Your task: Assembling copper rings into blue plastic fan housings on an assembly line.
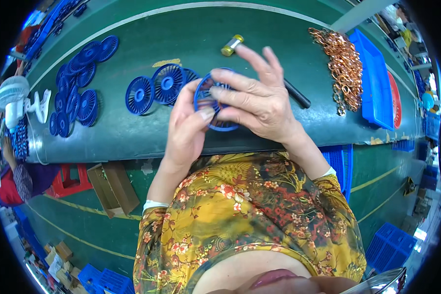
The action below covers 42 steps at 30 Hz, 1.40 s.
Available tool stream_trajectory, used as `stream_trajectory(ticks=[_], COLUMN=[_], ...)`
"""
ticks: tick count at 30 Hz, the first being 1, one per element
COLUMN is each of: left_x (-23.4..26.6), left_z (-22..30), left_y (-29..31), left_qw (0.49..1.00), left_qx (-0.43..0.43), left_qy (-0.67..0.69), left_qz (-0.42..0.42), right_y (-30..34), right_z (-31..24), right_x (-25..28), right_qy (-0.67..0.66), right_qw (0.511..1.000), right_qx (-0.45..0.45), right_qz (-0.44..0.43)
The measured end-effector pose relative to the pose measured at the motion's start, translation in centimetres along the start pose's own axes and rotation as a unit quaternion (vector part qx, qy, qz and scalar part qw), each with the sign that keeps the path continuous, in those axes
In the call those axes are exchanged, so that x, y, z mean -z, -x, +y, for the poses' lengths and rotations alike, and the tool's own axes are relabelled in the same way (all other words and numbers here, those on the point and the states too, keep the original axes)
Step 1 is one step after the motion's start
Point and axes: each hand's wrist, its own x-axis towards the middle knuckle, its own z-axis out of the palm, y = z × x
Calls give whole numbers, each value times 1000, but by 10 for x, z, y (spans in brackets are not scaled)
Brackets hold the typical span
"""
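Observation:
A round blue fan grille (222,128) is held between my two hands, above the near part of the green table (147,134). My left hand (187,122) is closed around its left side, thumb across the lower edge. My right hand (264,104) lies over the grille's face with thumb and front fingers on it, while two other fingers stick up and away. Those fingers cover the hub, so I cannot make out whether something small is pinched there. Just left of my hands, more blue grilles (140,95) rest on the table, some overlapping.
A larger heap of blue grilles (73,100) lies farther left, near a white clip fan (13,95). At right are a pile of copper-coloured rings (342,68) and a blue tray (372,78). A black rod (297,93) and a small yellow cylinder (232,45) lie beyond my right hand.

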Motion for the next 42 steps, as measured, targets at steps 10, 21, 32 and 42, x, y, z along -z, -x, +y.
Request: stream_trajectory(ticks=[10,21,32,42], left_x=[-2,18,115,140], left_z=[-6,-24,20,55], left_y=[17,22,27,33], left_qw=[979,883,609,565], left_qx=[-22,-150,-380,-242], left_qy=[-202,-444,-547,-706], left_qz=[0,-19,431,351], right_y=[16,27,7,33], right_z=[-2,10,245,247], right_x=[-3,-10,8,36], right_qy=[-390,-397,310,334], right_qw=[915,907,838,820], right_qx=[-95,-116,-449,-442], right_qz=[-47,-78,11,-147])
